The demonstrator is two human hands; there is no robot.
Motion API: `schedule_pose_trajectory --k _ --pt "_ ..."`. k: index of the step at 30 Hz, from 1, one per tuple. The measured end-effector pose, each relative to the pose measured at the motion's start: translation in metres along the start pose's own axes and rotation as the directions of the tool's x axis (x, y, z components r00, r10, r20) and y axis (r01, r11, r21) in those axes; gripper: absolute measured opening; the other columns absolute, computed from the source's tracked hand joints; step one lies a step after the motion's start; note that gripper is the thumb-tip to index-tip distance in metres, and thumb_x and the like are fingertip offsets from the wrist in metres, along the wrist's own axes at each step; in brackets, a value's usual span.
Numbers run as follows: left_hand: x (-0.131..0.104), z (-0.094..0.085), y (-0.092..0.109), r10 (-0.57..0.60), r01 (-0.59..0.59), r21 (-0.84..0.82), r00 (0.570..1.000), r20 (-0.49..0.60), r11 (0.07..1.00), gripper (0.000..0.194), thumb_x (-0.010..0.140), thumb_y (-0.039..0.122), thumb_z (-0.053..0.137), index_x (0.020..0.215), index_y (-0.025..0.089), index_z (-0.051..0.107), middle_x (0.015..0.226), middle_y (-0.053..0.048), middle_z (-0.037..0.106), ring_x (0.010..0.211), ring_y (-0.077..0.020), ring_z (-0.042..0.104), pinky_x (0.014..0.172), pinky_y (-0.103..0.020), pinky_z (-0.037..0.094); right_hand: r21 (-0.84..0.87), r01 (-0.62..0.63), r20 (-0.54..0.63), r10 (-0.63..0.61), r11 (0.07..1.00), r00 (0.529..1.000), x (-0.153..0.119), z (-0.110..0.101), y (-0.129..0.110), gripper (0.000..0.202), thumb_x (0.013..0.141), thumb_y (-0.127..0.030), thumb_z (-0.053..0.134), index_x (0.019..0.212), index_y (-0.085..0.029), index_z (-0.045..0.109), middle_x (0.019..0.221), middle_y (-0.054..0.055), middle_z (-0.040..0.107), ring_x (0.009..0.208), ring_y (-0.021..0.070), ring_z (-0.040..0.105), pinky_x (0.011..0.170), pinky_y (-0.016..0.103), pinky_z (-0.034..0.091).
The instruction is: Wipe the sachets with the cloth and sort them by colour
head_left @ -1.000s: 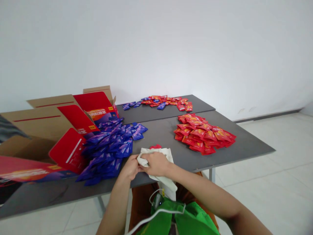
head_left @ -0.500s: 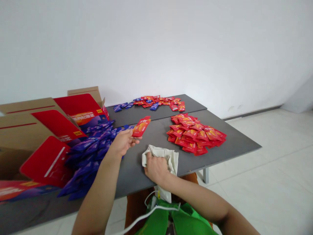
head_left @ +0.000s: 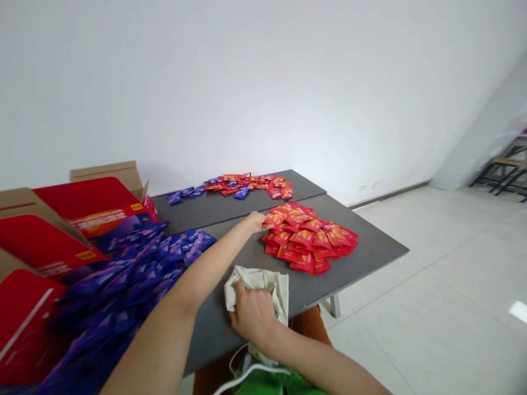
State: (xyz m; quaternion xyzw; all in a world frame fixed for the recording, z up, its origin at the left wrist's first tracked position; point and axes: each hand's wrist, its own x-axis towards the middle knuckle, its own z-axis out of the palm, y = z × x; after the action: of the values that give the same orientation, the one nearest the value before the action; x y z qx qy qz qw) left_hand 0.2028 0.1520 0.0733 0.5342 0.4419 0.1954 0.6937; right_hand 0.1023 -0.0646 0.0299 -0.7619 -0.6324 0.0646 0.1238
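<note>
At the left edge of the pile of red packets (head_left: 317,241), my left hand (head_left: 257,221) is closed on a red packet (head_left: 275,218) with an orange print. That packet lies against the top of the pile. My right hand (head_left: 254,314) grips a crumpled off-white cloth (head_left: 279,288) near the front edge of the table; its fingertips are partly hidden in the folds. Purple-blue packets (head_left: 135,274) are heaped to the left of my left forearm.
Open red cardboard boxes (head_left: 99,206) stand at the left with flaps spread out. Mixed red and blue packets (head_left: 247,184) lie along the back of the grey table (head_left: 370,241), near the white wall. Dark stools (head_left: 504,164) stand far off at the right.
My left hand has carried the red packet from above the middle of the table to the red pile on the right. My right hand stays on the cloth. The view has turned rightward.
</note>
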Motion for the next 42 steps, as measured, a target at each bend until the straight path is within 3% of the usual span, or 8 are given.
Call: schedule_pose_trajectory --k 7,14,17,20,23,33,37,42 --pt "0.026 -0.024 -0.03 0.073 -0.015 0.261 0.974 -0.215 0.965 0.04 0.061 0.016 0.082 0.093 0.006 0.06 0.053 -0.003 0.061 0.045 -0.0107 0.055 0.044 -0.019 0.04 -0.007 -0.022 0.002 0.022 1.0 1.0 0.003 0.002 0.005 0.036 0.077 -0.033 0.058 0.108 -0.017 0.051 0.08 0.011 0.071 0.069 0.0303 0.069 0.06 0.038 0.051" --pt "0.039 -0.041 -0.039 0.334 -0.255 0.299 0.909 -0.249 0.919 0.047 0.077 0.035 0.07 0.115 0.012 0.054 0.109 -0.013 0.065 0.069 -0.0116 0.066 0.062 -0.023 0.052 -0.015 -0.011 -0.006 0.011 1.0 1.0 0.007 0.003 0.003 0.032 0.078 -0.03 0.055 0.107 -0.017 0.053 0.078 0.01 0.07 0.068 0.0294 0.068 0.059 0.036 0.05" --pt "0.038 -0.054 -0.042 0.619 -0.483 0.511 0.775 -0.127 0.71 0.043 0.08 0.03 0.065 0.12 0.016 0.058 0.136 -0.015 0.049 0.094 -0.0191 0.066 0.081 -0.033 0.054 -0.018 -0.018 0.001 0.018 1.0 1.0 0.006 0.003 0.004 0.031 0.078 -0.029 0.055 0.107 -0.018 0.052 0.079 0.009 0.07 0.068 0.0292 0.068 0.059 0.036 0.05" --pt "0.038 -0.065 -0.049 0.718 -0.614 0.684 0.67 0.189 0.393 0.052 0.079 0.017 0.059 0.131 0.021 0.055 0.144 -0.01 0.044 0.123 -0.0245 0.051 0.103 -0.039 0.044 -0.012 -0.016 0.01 0.016 1.0 1.0 0.006 0.003 0.005 0.032 0.078 -0.031 0.056 0.107 -0.018 0.052 0.079 0.009 0.07 0.069 0.0291 0.068 0.06 0.036 0.05" --pt "0.042 -0.069 -0.059 0.633 -0.668 0.706 0.657 0.409 0.237 0.052 0.082 0.008 0.045 0.132 0.02 0.056 0.136 -0.006 0.055 0.129 -0.0201 0.046 0.112 -0.037 0.032 -0.006 -0.025 0.018 0.025 1.0 1.0 0.006 0.003 0.004 0.032 0.077 -0.032 0.057 0.106 -0.019 0.052 0.079 0.009 0.07 0.069 0.0288 0.068 0.061 0.036 0.05" --pt "0.038 -0.059 -0.064 0.608 -0.636 0.73 0.691 0.392 0.252 0.049 0.071 0.001 0.047 0.107 0.02 0.073 0.131 -0.006 0.06 0.125 -0.0204 0.052 0.108 -0.032 0.036 0.005 -0.044 0.039 0.043 0.999 0.998 0.01 0.006 0.005 0.039 0.073 -0.028 0.061 0.11 -0.018 0.053 0.081 0.011 0.07 0.072 0.0295 0.068 0.062 0.036 0.049" --pt "0.065 -0.08 -0.026 0.618 -0.454 0.796 0.775 0.132 0.399 0.044 0.071 0.001 0.045 0.095 0.02 0.076 0.11 -0.004 0.071 0.109 -0.0178 0.062 0.099 -0.028 0.043 -0.006 -0.032 0.066 0.033 0.999 0.997 0.01 0.003 0.004 0.039 0.075 -0.028 0.06 0.111 -0.018 0.054 0.081 0.011 0.07 0.073 0.0295 0.068 0.064 0.036 0.049" --pt "0.109 -0.1 0.011 0.66 -0.307 0.858 0.749 -0.049 0.412 0.045 0.079 0.009 0.043 0.117 0.015 0.068 0.122 -0.01 0.065 0.118 -0.0202 0.055 0.103 -0.032 0.04 -0.012 -0.032 0.089 0.033 0.999 0.995 0.013 -0.001 0.001 0.047 0.075 -0.027 0.061 0.12 -0.016 0.053 0.084 0.013 0.071 0.077 0.0293 0.069 0.066 0.035 0.05"
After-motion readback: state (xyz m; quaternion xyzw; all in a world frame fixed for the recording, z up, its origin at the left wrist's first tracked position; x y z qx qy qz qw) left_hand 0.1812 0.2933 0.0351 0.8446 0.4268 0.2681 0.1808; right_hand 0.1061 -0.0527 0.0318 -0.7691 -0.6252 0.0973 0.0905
